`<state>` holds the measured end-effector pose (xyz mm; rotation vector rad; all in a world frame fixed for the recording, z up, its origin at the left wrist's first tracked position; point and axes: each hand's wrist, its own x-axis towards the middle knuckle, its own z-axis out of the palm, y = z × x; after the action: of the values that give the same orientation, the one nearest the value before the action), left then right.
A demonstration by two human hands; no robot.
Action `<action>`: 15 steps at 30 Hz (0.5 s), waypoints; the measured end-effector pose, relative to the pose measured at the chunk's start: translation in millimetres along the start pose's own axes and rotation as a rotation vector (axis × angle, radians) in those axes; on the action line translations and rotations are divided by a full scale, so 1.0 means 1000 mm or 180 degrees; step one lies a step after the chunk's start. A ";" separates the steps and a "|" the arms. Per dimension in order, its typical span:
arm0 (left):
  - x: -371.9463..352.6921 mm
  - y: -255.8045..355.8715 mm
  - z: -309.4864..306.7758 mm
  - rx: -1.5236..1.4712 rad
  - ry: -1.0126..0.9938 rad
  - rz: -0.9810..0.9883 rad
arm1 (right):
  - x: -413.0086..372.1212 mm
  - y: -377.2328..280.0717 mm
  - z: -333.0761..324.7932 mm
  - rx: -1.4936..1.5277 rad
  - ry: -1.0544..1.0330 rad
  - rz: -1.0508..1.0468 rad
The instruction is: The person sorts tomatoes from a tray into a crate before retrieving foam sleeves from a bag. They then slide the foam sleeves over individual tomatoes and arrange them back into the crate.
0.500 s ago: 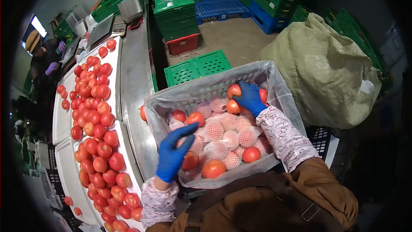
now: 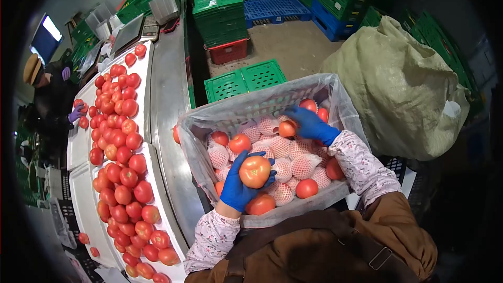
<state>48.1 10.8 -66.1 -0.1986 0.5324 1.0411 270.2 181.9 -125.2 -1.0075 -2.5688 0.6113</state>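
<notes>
Head view: left hand [image 2: 238, 186] clamps round tomato [image 2: 255, 172], no clear long axis; right hand [image 2: 313, 124] grips second tomato [image 2: 286, 129]

Produce packing shed: tomato sorting table [image 2: 78, 147], stacked green crates [image 2: 220, 13], pallets [image 2: 272, 6].

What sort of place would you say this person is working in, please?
Most likely a produce packing house: loose tomatoes cover a long white sorting table, the left hand holds a tomato over a lined crate of net-sleeved fruit, and green crates stand stacked behind.
</notes>
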 end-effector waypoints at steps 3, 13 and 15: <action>-0.003 0.003 -0.005 0.0214 -0.0260 0.0127 | 0.001 0.004 0.022 -0.0444 -0.0522 -0.0272; -0.010 -0.002 -0.006 0.3362 -0.0365 0.1947 | 0.007 -0.080 -0.014 0.5471 -0.1103 0.2146; -0.009 -0.004 -0.009 0.1956 -0.0508 0.1405 | 0.007 -0.087 -0.014 0.5695 -0.1178 0.2130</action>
<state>45.0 -2.2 -69.6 0.5636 0.7434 1.2535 222.1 132.8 -69.1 -0.8610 -0.7671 2.5867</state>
